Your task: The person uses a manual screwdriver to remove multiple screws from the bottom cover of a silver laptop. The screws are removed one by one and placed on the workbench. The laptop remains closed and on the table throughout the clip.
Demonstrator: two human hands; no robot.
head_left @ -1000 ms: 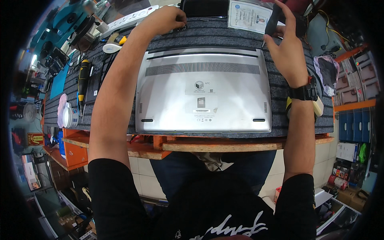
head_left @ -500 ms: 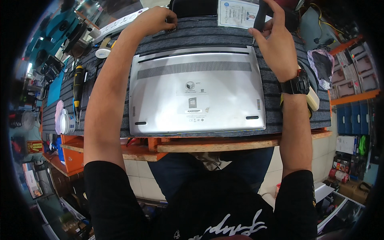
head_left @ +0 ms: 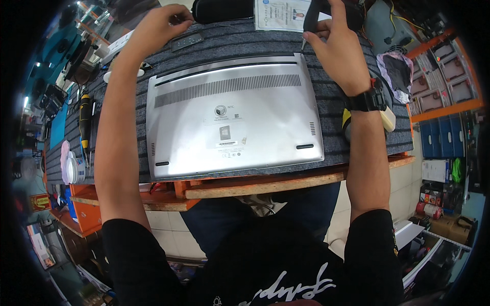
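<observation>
A silver laptop (head_left: 265, 122) lies upside down on the striped grey mat, its vented bottom cover facing up. My right hand (head_left: 339, 58) is wrapped around a dark-handled screwdriver (head_left: 312, 19). Its thin tip points down beside the laptop's far right corner. Beyond the far left corner, my left hand (head_left: 166, 25) hovers with curled fingers drawn in toward the thumb; whatever they hold, if anything, is too small to make out. Just below those fingers lies a small flat grey plate (head_left: 187, 41) with tiny specks on it.
A yellow-and-black screwdriver (head_left: 85, 122) and a white tub (head_left: 75, 168) sit at the left. At the far edge are a black case (head_left: 222, 10) and a laminated card (head_left: 280, 15). A crumpled cloth (head_left: 395, 74) lies at the right. The wooden table edge (head_left: 265, 184) runs in front.
The view has shifted, so the laptop appears farther left and slightly tilted. My left hand has lifted away to the far left, uncovering the small plate. My right hand still grips the screwdriver near the corner.
</observation>
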